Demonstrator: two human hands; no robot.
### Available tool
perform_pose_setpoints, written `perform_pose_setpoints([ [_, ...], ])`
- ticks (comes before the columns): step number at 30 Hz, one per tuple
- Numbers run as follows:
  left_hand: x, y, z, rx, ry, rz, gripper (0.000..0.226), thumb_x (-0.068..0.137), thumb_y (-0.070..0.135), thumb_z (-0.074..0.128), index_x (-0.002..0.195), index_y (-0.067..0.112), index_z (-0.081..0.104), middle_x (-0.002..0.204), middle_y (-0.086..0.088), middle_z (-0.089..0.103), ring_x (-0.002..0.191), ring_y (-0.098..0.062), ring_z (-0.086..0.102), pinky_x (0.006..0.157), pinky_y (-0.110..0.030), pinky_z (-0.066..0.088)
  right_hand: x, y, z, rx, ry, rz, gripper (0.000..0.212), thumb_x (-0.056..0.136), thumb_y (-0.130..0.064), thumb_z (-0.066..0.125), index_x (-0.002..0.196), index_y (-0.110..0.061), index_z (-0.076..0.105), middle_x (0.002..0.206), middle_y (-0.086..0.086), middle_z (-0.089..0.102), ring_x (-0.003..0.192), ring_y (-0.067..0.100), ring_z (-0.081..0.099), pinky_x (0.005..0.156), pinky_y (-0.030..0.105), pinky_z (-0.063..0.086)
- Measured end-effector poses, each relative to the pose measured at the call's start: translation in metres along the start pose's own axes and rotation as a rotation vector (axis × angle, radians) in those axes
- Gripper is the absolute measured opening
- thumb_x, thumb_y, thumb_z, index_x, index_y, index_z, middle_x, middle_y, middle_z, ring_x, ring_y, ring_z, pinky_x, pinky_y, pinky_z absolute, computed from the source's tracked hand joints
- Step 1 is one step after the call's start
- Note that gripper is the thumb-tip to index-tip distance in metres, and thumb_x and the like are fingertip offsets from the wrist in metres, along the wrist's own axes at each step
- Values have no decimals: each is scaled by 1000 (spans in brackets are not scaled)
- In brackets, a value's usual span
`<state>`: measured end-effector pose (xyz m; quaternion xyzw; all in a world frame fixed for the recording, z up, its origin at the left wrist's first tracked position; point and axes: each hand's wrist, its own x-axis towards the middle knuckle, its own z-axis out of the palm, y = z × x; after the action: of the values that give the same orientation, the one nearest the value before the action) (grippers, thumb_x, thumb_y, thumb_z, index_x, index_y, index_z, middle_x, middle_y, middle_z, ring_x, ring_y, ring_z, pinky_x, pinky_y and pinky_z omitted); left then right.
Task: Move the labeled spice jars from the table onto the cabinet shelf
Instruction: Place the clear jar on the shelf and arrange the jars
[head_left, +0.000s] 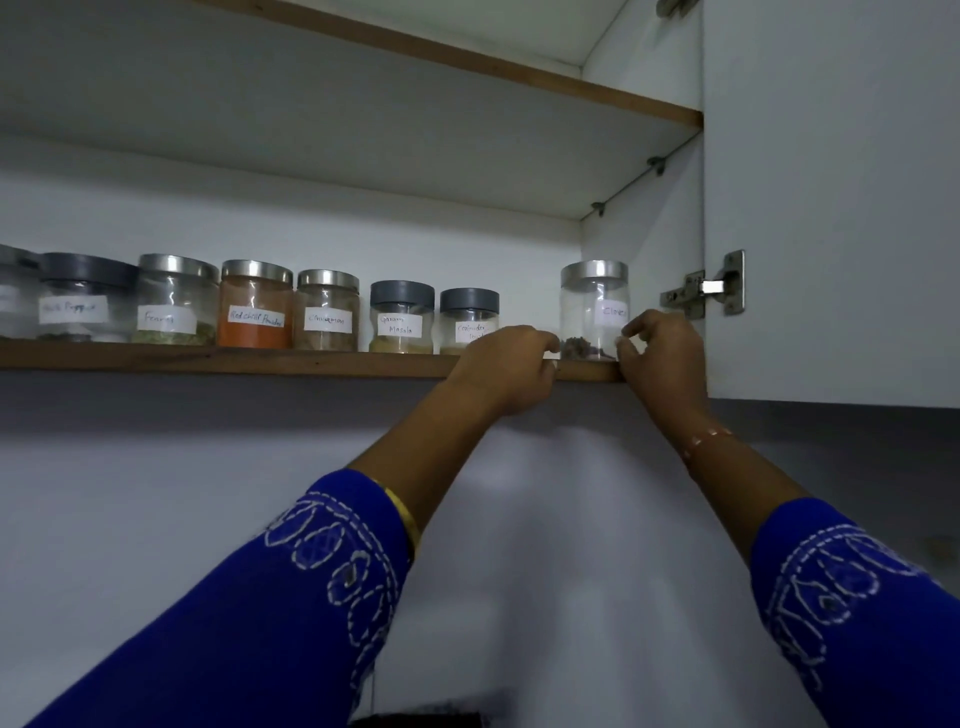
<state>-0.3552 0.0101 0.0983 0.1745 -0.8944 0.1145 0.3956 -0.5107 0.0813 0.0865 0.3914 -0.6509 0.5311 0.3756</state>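
Note:
The clear cloves jar (592, 306), steel-lidded and labeled, stands upright at the right end of the cabinet shelf (260, 361). My left hand (511, 366) curls its fingers against the jar's lower left side. My right hand (662, 358) pinches its lower right side beside the label. To the left stands a row of labeled jars: coriander (467, 322), partly hidden by my left hand, garam masala (401, 319), cinnamon (327, 317), red chilli powder (254, 312), fennel (174, 306) and black pepper (78, 306).
The open cabinet door (831, 208) hangs on a metal hinge (719, 286) just right of my right hand. An upper shelf (467, 57) runs above the jars. A gap separates the coriander and cloves jars. One more jar (15, 296) is cut off at the left edge.

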Motion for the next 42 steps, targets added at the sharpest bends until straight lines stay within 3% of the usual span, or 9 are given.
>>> perform_pose_setpoints([
  [5, -3, 27, 9, 109, -49, -22, 32, 95, 24, 38, 123, 12, 50, 120, -12, 60, 116, -33, 51, 91, -39, 41, 14, 22, -14, 128, -122, 51, 30, 83, -12, 65, 110, 0, 60, 118, 22, 56, 110, 32, 55, 89, 31, 43],
  [8, 3, 42, 14, 78, -71, -85, 37, 96, 23, 36, 132, 15, 42, 124, -13, 57, 117, -32, 49, 90, -40, 42, 18, 26, -22, 148, -236, -11, 37, 85, -10, 63, 120, -3, 55, 123, 23, 52, 111, 34, 54, 95, 37, 43],
  [11, 12, 55, 20, 23, -86, -135, 36, 95, 18, 37, 130, 13, 44, 124, -14, 57, 114, -32, 51, 89, -39, 43, 20, 30, -23, 91, -348, -148, 39, 91, -7, 52, 129, -9, 50, 125, 23, 46, 108, 36, 54, 93, 34, 41],
  [15, 29, 73, 25, -9, -134, -206, 31, 93, 12, 36, 121, 4, 46, 122, -17, 57, 108, -33, 54, 82, -34, 41, 27, 34, -22, 65, -451, -192, 40, 96, -7, 41, 136, -11, 44, 128, 23, 45, 114, 36, 50, 92, 31, 38],
  [18, 47, 79, 24, 3, -219, -285, 35, 95, 14, 35, 127, 2, 43, 130, -18, 51, 117, -33, 50, 88, -33, 38, 37, 33, -22, 41, -532, -192, 40, 96, -7, 39, 136, -9, 44, 130, 24, 48, 116, 35, 50, 90, 29, 38],
  [25, 79, 58, 23, 7, -378, -396, 43, 96, 17, 35, 136, 2, 39, 145, -18, 39, 132, -29, 40, 107, -33, 31, 63, 25, -7, -32, -787, -150, 40, 96, -11, 39, 136, -9, 42, 146, 16, 39, 131, 30, 41, 104, 28, 32],
  [32, 104, 32, 35, 103, -561, -438, 35, 95, 12, 33, 126, -1, 46, 135, -17, 48, 115, -26, 49, 100, -32, 36, 77, 12, 24, -123, -943, -117, 46, 99, -17, 36, 142, -3, 32, 150, 16, 32, 136, 29, 35, 109, 31, 27],
  [39, 115, 20, 40, 118, -629, -484, 41, 99, 19, 29, 136, 5, 38, 136, -10, 46, 125, -26, 46, 102, -34, 35, 85, 8, 47, -233, -1030, -101, 48, 100, -16, 31, 145, 0, 24, 153, 16, 26, 138, 29, 30, 109, 32, 27],
  [42, 120, 17, 39, 97, -642, -480, 30, 99, 19, 32, 125, 11, 44, 116, -10, 46, 107, -23, 47, 87, -32, 37, 91, 4, 55, -259, -1042, -123, 43, 99, -9, 33, 141, 1, 32, 148, 17, 33, 130, 28, 39, 103, 32, 35],
])
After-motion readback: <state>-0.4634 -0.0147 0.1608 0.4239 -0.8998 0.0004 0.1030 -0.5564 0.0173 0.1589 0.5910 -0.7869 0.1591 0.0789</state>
